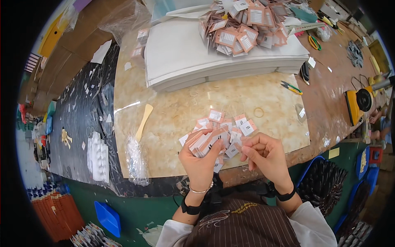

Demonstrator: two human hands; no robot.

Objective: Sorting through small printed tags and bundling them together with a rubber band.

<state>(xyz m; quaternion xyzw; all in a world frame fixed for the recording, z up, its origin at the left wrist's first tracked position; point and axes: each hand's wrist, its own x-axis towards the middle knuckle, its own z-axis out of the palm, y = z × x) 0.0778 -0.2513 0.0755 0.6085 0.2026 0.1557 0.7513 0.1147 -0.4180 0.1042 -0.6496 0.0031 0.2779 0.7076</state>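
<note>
My left hand (201,164) is wrapped round a fanned bunch of small pink-and-white hang tags (200,144), with the thumb pressed on their face. Just right of it, my right hand (266,155) has its thumb and forefinger pinched together. Whatever those fingertips hold, if anything, is too small to make out. Under and beyond both hands, a loose heap of similar tags (248,127) lies on the marbled tabletop (177,115). A thin loop (258,112) rests on the surface behind the heap.
A tall stack of white sheets (177,53) stands at the back, bearing a big tag pile (247,39). Green-and-yellow snips (292,87) lie at right, a wooden spatula-like stick (144,122) at left. A yellow-and-black tool (358,103) sits far right, near blue bins (306,173).
</note>
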